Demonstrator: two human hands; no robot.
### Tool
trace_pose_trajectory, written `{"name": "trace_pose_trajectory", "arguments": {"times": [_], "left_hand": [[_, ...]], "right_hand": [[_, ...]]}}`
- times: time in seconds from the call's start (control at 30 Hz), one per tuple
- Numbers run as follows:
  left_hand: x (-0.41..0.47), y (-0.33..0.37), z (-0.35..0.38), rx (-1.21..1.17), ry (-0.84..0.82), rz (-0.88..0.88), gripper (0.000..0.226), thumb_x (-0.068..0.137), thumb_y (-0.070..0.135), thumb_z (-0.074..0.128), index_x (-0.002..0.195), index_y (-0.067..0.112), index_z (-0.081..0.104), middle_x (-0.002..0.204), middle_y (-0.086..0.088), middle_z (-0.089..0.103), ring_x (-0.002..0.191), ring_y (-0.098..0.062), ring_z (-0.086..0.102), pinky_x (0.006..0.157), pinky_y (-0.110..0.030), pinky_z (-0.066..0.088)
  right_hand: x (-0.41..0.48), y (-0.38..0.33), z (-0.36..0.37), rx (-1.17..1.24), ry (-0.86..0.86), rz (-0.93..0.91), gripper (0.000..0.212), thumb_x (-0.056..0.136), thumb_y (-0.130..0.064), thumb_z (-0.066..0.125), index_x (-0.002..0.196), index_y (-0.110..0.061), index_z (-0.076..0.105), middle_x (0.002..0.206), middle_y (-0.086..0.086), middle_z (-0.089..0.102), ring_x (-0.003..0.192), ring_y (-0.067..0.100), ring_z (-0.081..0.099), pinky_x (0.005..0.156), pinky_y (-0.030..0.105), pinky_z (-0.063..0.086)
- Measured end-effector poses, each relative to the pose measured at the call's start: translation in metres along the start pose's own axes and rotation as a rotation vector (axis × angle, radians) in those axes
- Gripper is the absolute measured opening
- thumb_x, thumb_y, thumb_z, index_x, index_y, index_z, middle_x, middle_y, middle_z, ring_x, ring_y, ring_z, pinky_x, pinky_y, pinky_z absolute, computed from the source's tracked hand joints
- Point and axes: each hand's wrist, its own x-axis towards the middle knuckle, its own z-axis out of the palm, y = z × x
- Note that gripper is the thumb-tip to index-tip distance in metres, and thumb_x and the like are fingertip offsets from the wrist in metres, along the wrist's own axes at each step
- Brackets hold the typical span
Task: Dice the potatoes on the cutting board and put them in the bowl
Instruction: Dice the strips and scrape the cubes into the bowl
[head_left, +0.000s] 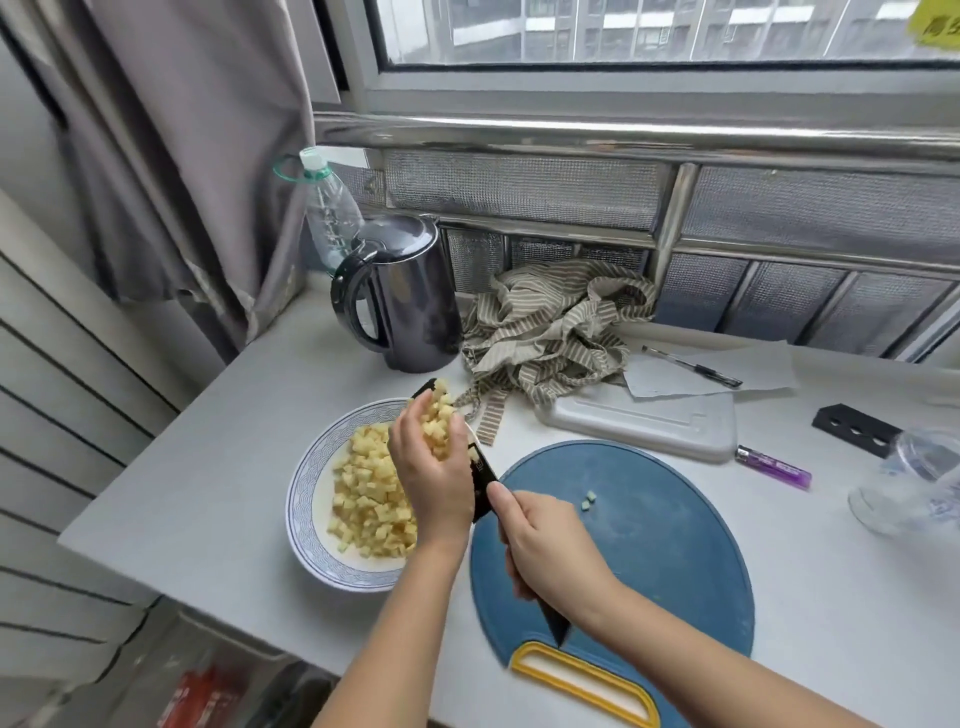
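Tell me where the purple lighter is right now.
In the head view, right of centre, the purple lighter lies on the counter, just beyond the far right edge of the blue cutting board, beside a corner of the white plastic board.

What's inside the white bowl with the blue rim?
A heap of pale yellow potato cubes lies in the blue-rimmed white ceramic bowl. The left hand, pressing more cubes against the black knife, covers its right part, so that area cannot be seen.
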Motion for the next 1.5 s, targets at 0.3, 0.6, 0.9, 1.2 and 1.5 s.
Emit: {"name": "trace_pose_trajectory", "arguments": {"times": [0.3,0.6,0.9,1.2,1.5], "left_hand": [[0.032,-0.036,-0.037,0.275,0.013,-0.059,0.031,0.094,0.014,0.050,0.123,0.006,0.058,0.126,-0.008,0.051,0.122,-0.018,0.040,0.105,-0.031,0.033],[0.036,-0.035,-0.030,0.219,-0.258,0.097,0.054,0.098,0.035,0.028,0.145,0.010,0.038,0.150,0.006,0.032,0.142,-0.004,0.023,0.116,-0.015,0.014],[0.035,-0.047,-0.044,0.336,-0.101,-0.109,0.046,0.105,0.021,0.028,0.146,0.003,0.032,0.156,-0.008,0.026,0.147,-0.017,0.014,0.121,-0.035,0.012],[0.054,-0.004,-0.062,0.351,-0.301,0.224,0.042,0.102,0.030,0.033,0.135,0.013,0.054,0.139,0.000,0.052,0.132,-0.008,0.041,0.120,-0.031,0.005],[0.007,-0.030,-0.074,0.600,-0.927,0.364,0.066,0.089,0.068,-0.004,0.147,0.037,0.002,0.151,0.025,-0.005,0.139,0.013,-0.013,0.117,-0.018,-0.006]], "right_hand": [[0.025,-0.017,0.020,-0.128,-0.053,0.040,0.052,0.103,-0.044,0.033,0.069,-0.009,0.051,0.055,0.007,0.057,0.033,0.014,0.052,0.040,0.022,0.042],[0.017,-0.026,0.022,-0.030,-0.076,0.008,0.051,0.104,-0.040,0.034,0.077,-0.003,0.056,0.052,0.008,0.056,0.033,0.014,0.051,0.038,0.022,0.040],[0.028,-0.033,0.016,-0.021,-0.016,-0.043,0.053,0.103,-0.041,0.035,0.077,0.000,0.056,0.053,0.008,0.054,0.034,0.015,0.050,0.039,0.025,0.042],[0.045,-0.021,-0.006,-1.076,0.169,-0.488,0.019,0.085,-0.029,0.074,0.090,-0.015,0.062,0.084,0.005,0.063,0.074,0.027,0.064,0.054,0.031,0.029],[0.056,-0.019,-0.016,-1.148,0.300,-0.555,0.055,0.012,0.001,0.088,0.050,-0.015,0.053,0.047,0.002,0.049,0.037,0.019,0.049,0.037,0.022,0.032]]}}
